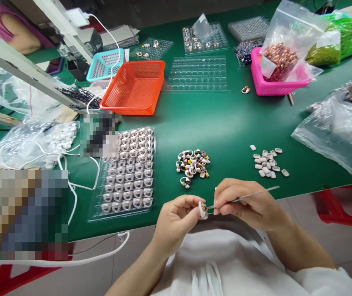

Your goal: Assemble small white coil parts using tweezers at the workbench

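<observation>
Your left hand (178,218) is closed in a thumb-and-finger pinch on a small white ring (202,211) at the counter's (206,117) near edge — close to your body, probably for steadiness. Your right hand's (248,201) grip is closed around a thin metal tool (260,192), slanted so its tip meets the ring; whether it touches, I can't tell. The ring heap (193,166) and pale caps (266,163) lie just beyond, seemingly for short reaches. Toward the counter's left, a tray (117,216) holds pieces in separate cups — likely against rubbing.

An assembly workshop, shown by the green workbench (194,119), part-filled tray (128,176) and plastic baskets (138,84).
</observation>
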### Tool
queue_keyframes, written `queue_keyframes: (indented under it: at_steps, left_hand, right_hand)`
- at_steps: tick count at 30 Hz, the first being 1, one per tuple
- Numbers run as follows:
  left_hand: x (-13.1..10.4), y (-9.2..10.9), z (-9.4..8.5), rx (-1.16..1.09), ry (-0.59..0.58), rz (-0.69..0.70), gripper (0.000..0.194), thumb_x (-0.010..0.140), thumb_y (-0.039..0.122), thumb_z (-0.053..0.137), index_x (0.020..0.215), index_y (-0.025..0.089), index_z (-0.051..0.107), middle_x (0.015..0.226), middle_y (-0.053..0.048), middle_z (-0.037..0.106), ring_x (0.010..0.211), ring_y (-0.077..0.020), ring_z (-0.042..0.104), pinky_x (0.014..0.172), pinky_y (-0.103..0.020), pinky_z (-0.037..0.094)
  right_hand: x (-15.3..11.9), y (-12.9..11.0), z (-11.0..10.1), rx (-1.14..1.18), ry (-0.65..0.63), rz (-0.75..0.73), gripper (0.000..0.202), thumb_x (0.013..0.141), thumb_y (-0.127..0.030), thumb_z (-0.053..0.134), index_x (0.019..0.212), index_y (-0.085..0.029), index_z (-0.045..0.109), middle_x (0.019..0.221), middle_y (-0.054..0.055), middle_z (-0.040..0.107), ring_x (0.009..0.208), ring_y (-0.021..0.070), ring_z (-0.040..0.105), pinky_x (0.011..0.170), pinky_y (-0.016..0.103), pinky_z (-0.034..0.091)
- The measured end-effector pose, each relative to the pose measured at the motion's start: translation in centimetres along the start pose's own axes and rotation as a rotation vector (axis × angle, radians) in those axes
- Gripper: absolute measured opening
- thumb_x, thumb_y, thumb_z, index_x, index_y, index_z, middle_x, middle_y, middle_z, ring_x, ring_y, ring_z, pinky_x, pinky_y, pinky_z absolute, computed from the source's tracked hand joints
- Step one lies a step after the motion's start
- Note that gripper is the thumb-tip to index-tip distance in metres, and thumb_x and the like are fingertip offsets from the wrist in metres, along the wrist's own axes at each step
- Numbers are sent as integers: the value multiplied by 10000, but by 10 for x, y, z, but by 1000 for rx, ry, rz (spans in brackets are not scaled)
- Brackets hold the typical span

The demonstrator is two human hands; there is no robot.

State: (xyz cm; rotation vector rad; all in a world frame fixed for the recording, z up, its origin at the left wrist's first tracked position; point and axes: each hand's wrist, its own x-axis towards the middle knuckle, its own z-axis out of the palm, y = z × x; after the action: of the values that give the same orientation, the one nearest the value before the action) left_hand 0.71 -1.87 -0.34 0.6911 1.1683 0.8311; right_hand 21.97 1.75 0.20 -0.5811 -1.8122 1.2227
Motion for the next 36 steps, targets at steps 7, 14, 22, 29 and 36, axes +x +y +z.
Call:
queue_keyframes:
  at_steps: [7, 14, 22, 29, 36]
  left_hand:
    - [2, -1, 4, 78, 6, 54, 180, 738, 311, 824, 814, 156, 775, 710, -38, 746, 669, -139, 656, 643, -206, 528]
    - [3, -2, 3, 13, 55, 92, 193, 730, 325, 839, 825, 168, 778, 724, -25, 744, 659, -118, 644, 627, -184, 509]
    - [2, -2, 3, 12, 81, 107, 246, 709, 363, 852, 830, 161, 779, 744, -47, 754, 681, -145, 660, 644, -216, 522]
    - [2, -3, 3, 5, 80, 107, 256, 705, 368, 852, 831, 158, 780, 746, -47, 750, 685, -150, 661, 659, -228, 525]
    - [2, -1, 4, -31, 72, 104, 219, 706, 344, 858, 819, 172, 783, 745, -31, 751, 683, -125, 651, 655, -197, 514]
  right_hand:
    - [1, -13, -3, -189, -166, -39, 180, 986, -136, 537, 1133, -171, 636, 969, 99, 679, 840, 157, 644, 712, 249, 540]
    - [-12, -1, 8, -94, 133, -32, 171, 970, -164, 575, 1115, -199, 658, 887, 68, 704, 849, 180, 650, 738, 301, 550]
    - [-18, 6, 19, -23, 269, -28, 173, 960, -188, 602, 1111, -220, 680, 889, 68, 740, 846, 200, 669, 750, 350, 564]
    - [-18, 10, 22, -1, 279, -12, 177, 956, -181, 604, 1104, -228, 689, 897, 65, 753, 863, 205, 661, 807, 373, 552]
    - [-20, 9, 24, 34, 306, -21, 190, 954, -160, 603, 1109, -226, 691, 875, 56, 768, 868, 202, 657, 812, 367, 550]
